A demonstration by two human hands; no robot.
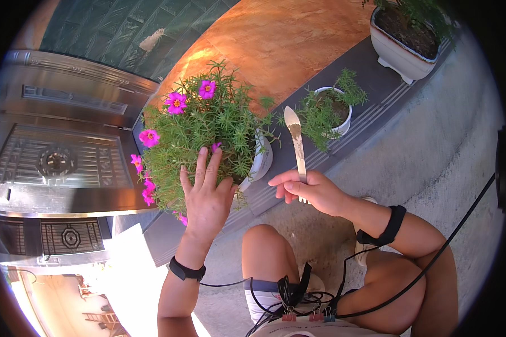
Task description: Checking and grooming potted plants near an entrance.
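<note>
My left hand (208,202) rests with its fingers spread on the foliage of a bushy moss rose plant (194,130). The plant has bright pink flowers (176,103) and grows in a round white pot (259,162), largely hidden by leaves. Between the thumb and fingers of my right hand (314,191) is a slim, pale tool (297,143), held upright in the picture. Its pointed flat blade carries brown soil, and short tines show below the hand. Beyond the blade stands a smaller white pot (343,124) with a sparser plant (320,116) and soil.
The pots stand on a dark tiled step (278,185) with a grooved edge, against an orange wall (286,46). A footed white planter (398,61) is farther along. A metal door (67,156) is at left. Black cables (447,242) cross my lap above the concrete floor (438,168).
</note>
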